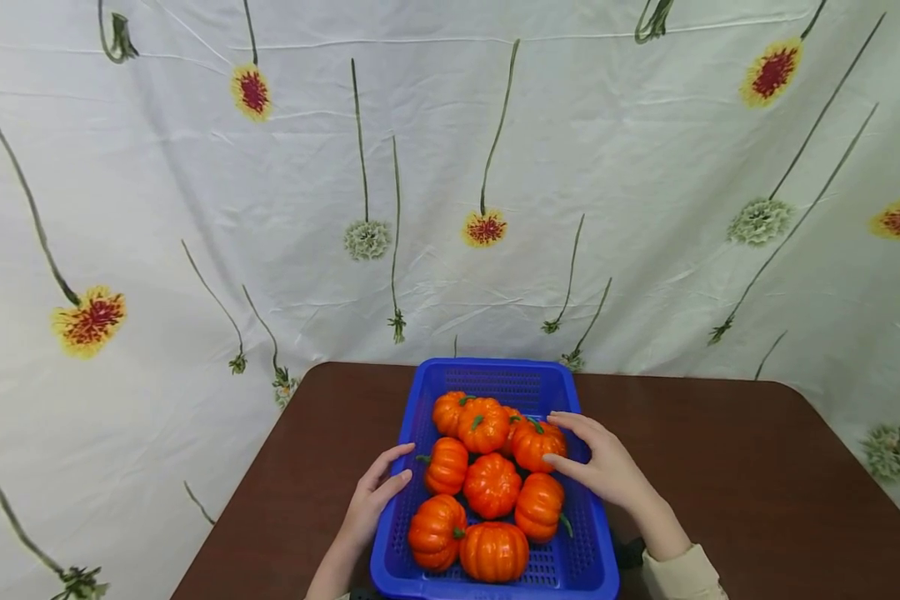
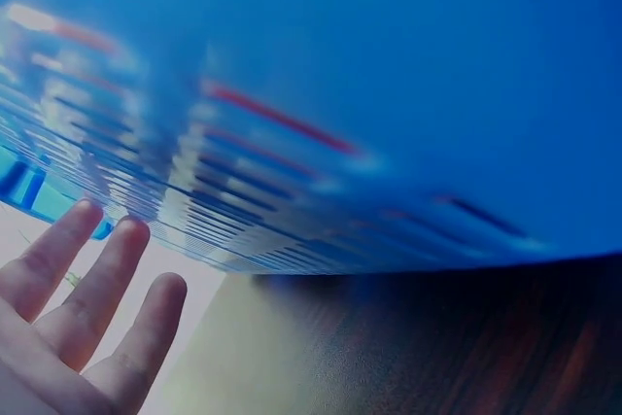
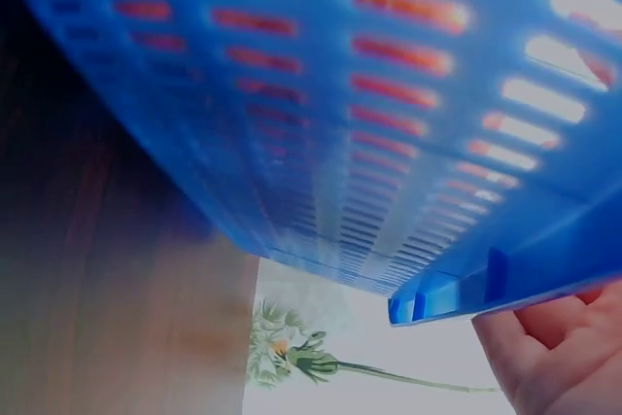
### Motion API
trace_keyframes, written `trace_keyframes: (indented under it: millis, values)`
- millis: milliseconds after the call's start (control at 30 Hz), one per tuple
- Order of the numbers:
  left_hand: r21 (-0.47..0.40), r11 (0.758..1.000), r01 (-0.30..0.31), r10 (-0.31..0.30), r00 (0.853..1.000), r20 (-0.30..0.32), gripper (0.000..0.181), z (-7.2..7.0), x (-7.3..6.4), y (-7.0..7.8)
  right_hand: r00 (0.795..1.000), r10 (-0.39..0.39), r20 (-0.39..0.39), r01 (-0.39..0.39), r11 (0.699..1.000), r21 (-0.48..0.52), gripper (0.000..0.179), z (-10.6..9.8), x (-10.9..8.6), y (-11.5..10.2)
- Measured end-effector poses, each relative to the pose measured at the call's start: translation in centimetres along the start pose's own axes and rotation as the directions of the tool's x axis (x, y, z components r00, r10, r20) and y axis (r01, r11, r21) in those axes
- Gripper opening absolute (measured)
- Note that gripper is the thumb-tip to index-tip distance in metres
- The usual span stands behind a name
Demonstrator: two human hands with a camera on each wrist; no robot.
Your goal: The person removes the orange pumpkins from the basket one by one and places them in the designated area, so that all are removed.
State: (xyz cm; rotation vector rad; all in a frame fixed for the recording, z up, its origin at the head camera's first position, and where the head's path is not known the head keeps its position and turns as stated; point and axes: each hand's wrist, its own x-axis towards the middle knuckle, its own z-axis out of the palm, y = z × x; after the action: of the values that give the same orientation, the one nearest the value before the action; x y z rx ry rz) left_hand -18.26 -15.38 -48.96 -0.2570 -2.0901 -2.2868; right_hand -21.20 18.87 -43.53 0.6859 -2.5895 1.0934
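Note:
A blue plastic basket point(image 1: 592, 533) with slotted walls holds several small orange pumpkins with green stems, among them a round pumpkin point(image 1: 492, 486) in the middle. My left hand point(image 1: 371, 500) is at the basket's left rim, thumb and fingertips by the edge. In the left wrist view, three extended fingers point(image 2: 107, 284) show near the slotted outer wall. My right hand point(image 1: 603, 462) reaches over the right rim, thumb and fingers spread beside a pumpkin point(image 1: 534, 447) at the upper right; whether they touch it I cannot tell. Under the rim in the right wrist view, part of that hand point(image 3: 564, 352) shows.
The basket stands on a dark brown table point(image 1: 720, 467) with rounded far corners. Behind it hangs a white cloth point(image 1: 435, 108) printed with flowers on long stems. Dark tabletop shows on both sides of the basket.

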Motion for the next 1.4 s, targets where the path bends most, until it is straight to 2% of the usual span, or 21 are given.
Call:
trace_keyframes:
  millis: [233,567,733,900,1133,1300,1400]
  values:
    - [0.001,1.0,-0.004,0.004,1.0,-0.006,0.038,0.0,-0.1,0.0,0.992,-0.016,0.121,0.019,1.0,-0.019,0.062,-0.4,1.1,0.4]
    - [0.008,1.0,0.003,-0.003,1.0,-0.002,0.038,-0.1,-0.1,0.1,0.982,0.011,0.188,-0.019,0.999,0.043,0.069,-0.4,2.0,0.7]
    - [0.023,0.999,-0.023,0.023,1.0,0.008,0.038,-0.1,-0.1,0.0,0.972,-0.026,0.233,0.021,0.999,0.025,0.072,-0.2,2.4,0.9]
    - [0.013,1.0,-0.009,0.009,1.0,0.009,0.038,-0.1,-0.1,-0.1,0.964,-0.065,0.256,0.06,0.998,0.026,0.07,-0.1,2.7,1.0]
    - [-0.003,1.0,0.004,-0.004,1.0,0.005,0.038,-0.1,-0.1,-0.1,0.965,-0.108,0.24,0.1,0.994,0.047,0.063,0.2,2.5,1.2]
    - [-0.001,1.0,-0.001,0.001,1.0,0.007,0.038,0.0,-0.1,-0.1,0.973,-0.143,0.179,0.137,0.989,0.048,0.062,0.6,2.2,1.6]
    - [0.001,1.0,-0.005,0.005,1.0,0.013,0.039,-0.1,-0.1,-0.1,0.983,-0.131,0.128,0.127,0.991,0.039,0.062,0.7,1.9,1.6]
